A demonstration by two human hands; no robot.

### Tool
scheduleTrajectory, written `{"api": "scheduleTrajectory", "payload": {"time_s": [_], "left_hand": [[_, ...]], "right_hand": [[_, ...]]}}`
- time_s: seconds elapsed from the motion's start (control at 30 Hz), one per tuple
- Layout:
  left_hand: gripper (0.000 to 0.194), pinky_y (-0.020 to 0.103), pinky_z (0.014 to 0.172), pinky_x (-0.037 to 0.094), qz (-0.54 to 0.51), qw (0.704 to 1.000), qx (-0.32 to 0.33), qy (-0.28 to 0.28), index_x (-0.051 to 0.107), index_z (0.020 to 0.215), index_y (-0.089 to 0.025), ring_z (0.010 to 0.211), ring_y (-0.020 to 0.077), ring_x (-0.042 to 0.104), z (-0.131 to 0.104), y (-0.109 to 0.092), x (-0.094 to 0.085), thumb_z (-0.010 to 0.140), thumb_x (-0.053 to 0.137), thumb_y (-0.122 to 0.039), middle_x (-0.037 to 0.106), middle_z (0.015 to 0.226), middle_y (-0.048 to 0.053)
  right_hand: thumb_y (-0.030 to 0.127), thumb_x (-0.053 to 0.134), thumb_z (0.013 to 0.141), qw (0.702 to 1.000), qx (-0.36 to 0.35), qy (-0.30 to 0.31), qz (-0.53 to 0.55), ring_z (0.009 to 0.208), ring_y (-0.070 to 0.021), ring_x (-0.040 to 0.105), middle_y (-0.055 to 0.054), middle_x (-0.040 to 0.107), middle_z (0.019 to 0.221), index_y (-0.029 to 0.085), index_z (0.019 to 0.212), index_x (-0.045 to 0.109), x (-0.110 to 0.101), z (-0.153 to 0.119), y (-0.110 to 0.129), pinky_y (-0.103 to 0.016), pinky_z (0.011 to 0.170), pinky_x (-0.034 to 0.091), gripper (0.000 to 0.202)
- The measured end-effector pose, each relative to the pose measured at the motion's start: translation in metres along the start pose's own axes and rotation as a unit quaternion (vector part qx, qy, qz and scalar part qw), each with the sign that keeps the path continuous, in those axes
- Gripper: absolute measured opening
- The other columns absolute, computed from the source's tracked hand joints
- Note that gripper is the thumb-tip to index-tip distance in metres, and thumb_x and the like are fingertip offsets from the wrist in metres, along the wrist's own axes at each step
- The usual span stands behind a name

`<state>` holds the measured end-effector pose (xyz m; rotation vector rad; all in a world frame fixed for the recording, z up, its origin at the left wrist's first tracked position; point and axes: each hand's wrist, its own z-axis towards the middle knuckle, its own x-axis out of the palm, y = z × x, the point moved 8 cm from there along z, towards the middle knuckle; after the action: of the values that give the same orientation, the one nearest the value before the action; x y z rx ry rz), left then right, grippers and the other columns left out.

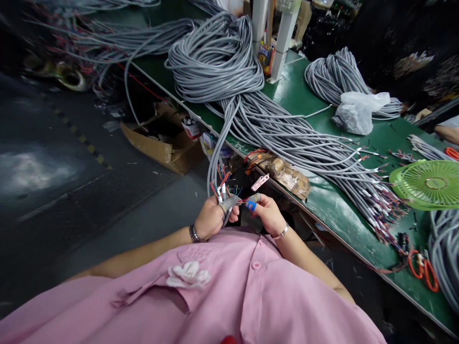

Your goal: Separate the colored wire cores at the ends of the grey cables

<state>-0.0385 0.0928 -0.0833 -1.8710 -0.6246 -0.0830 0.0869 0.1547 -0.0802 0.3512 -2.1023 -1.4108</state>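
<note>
My left hand [211, 217] is closed round the ends of several grey cables [217, 160], whose stripped tips fan out in red, blue and other thin wires [223, 177]. Grey covers wrap some fingers of it. Close on its right, my right hand [268, 213] pinches a thin red wire [243, 201] from that bunch between thumb and finger; the thumb has blue tape on it. The held cables run up to a big grey coil [215, 59] at the table's edge. Both hands are in front of my body, off the table.
Many cut cables [304, 138] lie across the green table [294, 93]. A taped brown bundle [283, 174] and a pink clip [260, 182] lie at its edge. On the right are a green fan [430, 184] and orange-handled scissors [423, 271]. A cardboard box [172, 155] stands below.
</note>
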Motion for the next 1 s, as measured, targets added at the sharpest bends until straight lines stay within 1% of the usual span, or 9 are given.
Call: {"api": "scheduleTrajectory", "payload": {"time_s": [0.1,0.17,0.3,0.37,0.43,0.6,0.67,0.8,1.0], "left_hand": [[0.026,0.022,0.037,0.044,0.005,0.999,-0.011,0.051,0.063,0.074,-0.012,0.038,0.0108,0.053,0.0,0.001,0.008,0.072,0.071,-0.037,0.061,0.052,0.0],[0.026,0.022,0.035,0.042,-0.002,0.996,-0.02,0.091,0.063,0.074,-0.012,0.036,0.0103,0.05,0.0,0.0,0.017,0.071,0.071,-0.037,0.06,0.05,0.0],[0.026,0.02,0.033,0.038,-0.015,0.989,-0.043,0.141,0.064,0.074,-0.012,0.035,0.0096,0.047,0.0,-0.005,0.033,0.069,0.072,-0.037,0.058,0.047,0.0],[0.026,0.02,0.033,0.037,-0.026,0.987,-0.055,0.146,0.065,0.072,-0.012,0.035,0.0092,0.046,0.002,-0.008,0.039,0.067,0.073,-0.037,0.057,0.045,0.0],[0.026,0.019,0.032,0.035,-0.037,0.986,-0.061,0.15,0.065,0.071,-0.012,0.035,0.009,0.045,0.004,-0.01,0.045,0.066,0.073,-0.037,0.056,0.044,0.0],[0.029,0.019,0.032,0.033,-0.035,0.984,-0.072,0.158,0.067,0.07,-0.011,0.034,0.0077,0.042,0.005,-0.011,0.052,0.065,0.073,-0.039,0.054,0.043,0.0],[0.03,0.019,0.032,0.033,-0.029,0.984,-0.074,0.158,0.067,0.07,-0.011,0.033,0.0075,0.043,0.006,-0.009,0.052,0.064,0.073,-0.04,0.054,0.043,0.0],[0.031,0.018,0.032,0.032,-0.032,0.984,-0.076,0.156,0.067,0.07,-0.011,0.035,0.0078,0.044,0.009,-0.007,0.051,0.063,0.074,-0.041,0.054,0.043,0.0],[0.028,0.019,0.032,0.033,-0.026,0.985,-0.083,0.15,0.067,0.071,-0.011,0.034,0.008,0.044,0.012,-0.003,0.05,0.066,0.072,-0.037,0.054,0.042,0.0]], "right_hand": [[0.037,0.075,0.071,0.995,0.011,0.005,0.096,0.052,-0.0076,0.043,0.003,0.052,0.061,0.016,0.078,0.064,-0.007,0.0,-0.002,-0.022,0.051,0.041,0.025],[0.044,0.07,0.075,0.988,0.017,-0.009,0.153,0.054,-0.0075,0.045,0.002,0.054,0.068,0.016,0.084,0.064,-0.014,0.004,-0.002,-0.022,0.054,0.044,0.03],[0.063,0.058,0.078,0.984,0.031,-0.016,0.177,0.062,-0.0091,0.052,-0.003,0.061,0.083,0.016,0.089,0.064,-0.02,0.016,0.004,-0.023,0.058,0.048,0.049],[0.066,0.057,0.077,0.987,0.022,-0.002,0.157,0.063,-0.0096,0.054,-0.004,0.062,0.083,0.016,0.091,0.064,-0.018,0.022,0.01,-0.023,0.059,0.049,0.052],[0.063,0.061,0.075,0.99,0.005,0.003,0.139,0.061,-0.0094,0.053,-0.002,0.06,0.077,0.017,0.089,0.064,-0.015,0.027,0.015,-0.022,0.058,0.048,0.049],[0.056,0.07,0.071,0.987,-0.003,-0.033,0.159,0.055,-0.0087,0.047,0.001,0.054,0.065,0.017,0.079,0.06,-0.014,0.03,0.015,-0.02,0.051,0.045,0.04],[0.056,0.069,0.073,0.983,-0.001,-0.041,0.181,0.056,-0.0086,0.047,0.002,0.054,0.067,0.018,0.082,0.061,-0.014,0.03,0.014,-0.02,0.051,0.045,0.04],[0.056,0.065,0.077,0.977,0.01,-0.028,0.212,0.063,-0.0104,0.052,0.0,0.059,0.075,0.019,0.092,0.064,-0.011,0.031,0.014,-0.02,0.054,0.047,0.04],[0.054,0.066,0.077,0.97,0.004,-0.05,0.239,0.072,-0.0118,0.057,-0.002,0.064,0.084,0.019,0.09,0.064,-0.012,0.034,0.014,-0.022,0.064,0.049,0.037]]}}
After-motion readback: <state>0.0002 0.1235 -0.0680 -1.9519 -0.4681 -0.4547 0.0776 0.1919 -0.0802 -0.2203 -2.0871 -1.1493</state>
